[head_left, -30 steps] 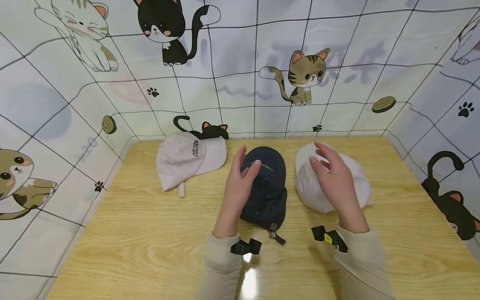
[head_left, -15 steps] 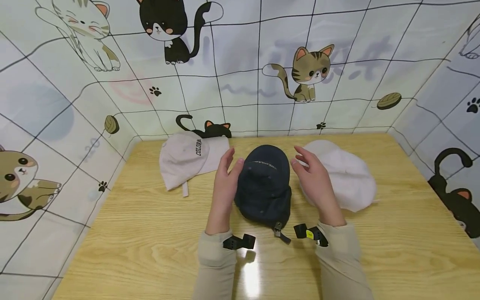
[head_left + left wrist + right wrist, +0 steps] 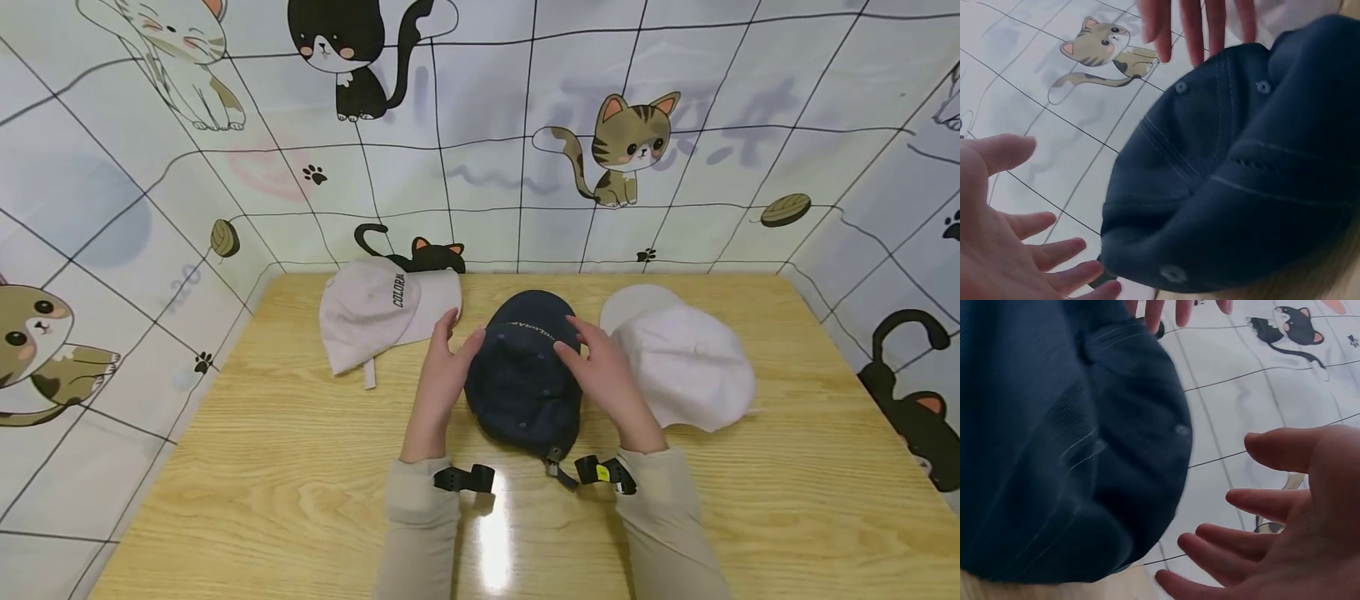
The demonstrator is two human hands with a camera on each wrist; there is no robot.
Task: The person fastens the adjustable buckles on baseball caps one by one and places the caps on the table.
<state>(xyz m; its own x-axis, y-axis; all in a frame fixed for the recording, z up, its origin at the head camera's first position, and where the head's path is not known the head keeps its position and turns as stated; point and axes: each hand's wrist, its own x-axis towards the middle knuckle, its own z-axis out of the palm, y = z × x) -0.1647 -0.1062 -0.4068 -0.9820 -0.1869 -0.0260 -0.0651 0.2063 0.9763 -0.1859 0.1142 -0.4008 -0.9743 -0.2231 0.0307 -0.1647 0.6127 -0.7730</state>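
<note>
A navy baseball cap [image 3: 525, 383] lies mid-table, brim toward the back wall and strap with its buckle toward the front. To its left is my left hand [image 3: 437, 379], fingers spread and holding nothing. On the other side my right hand [image 3: 609, 379] is spread too, its fingertips overlapping the cap's right edge in the head view. Both wrist views show a gap between each near palm and the cap's crown [image 3: 1210, 169]. Whether any fingertip touches the cloth, I cannot tell.
A pale pinkish cap [image 3: 367, 308] with dark lettering sits at the back left. A white cap [image 3: 686, 367] lies right of the navy one, close behind my right hand. Cat-printed walls [image 3: 480, 192] enclose the wooden table [image 3: 300, 483] at the back and sides.
My right hand has moved left, from over the white cap to the navy cap's right edge. My left hand has shifted left, off the navy cap to its left side. The caps stay put.
</note>
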